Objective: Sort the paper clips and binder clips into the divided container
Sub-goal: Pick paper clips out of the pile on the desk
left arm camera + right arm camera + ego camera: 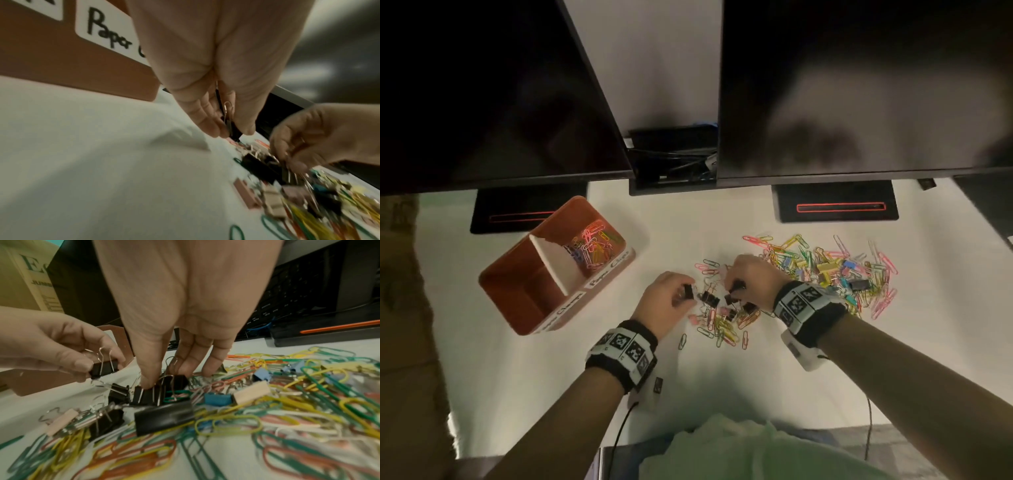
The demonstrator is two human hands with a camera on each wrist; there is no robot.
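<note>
Both forearms were bare. Left wrist band (621, 354): black, thick and fuzzy-edged, ringed with white panels printed with black square-pattern markers. A small white tag with a black marker (658, 384) hung below it, and a thin black cable (624, 426) ran back from it toward the body. Right wrist band (806, 310): same black band and marker panels, with a white boxy unit (803, 353) on its underside and another thin dark cable (869, 428) trailing back. Pale green shirt (750, 452) at the torso.
</note>
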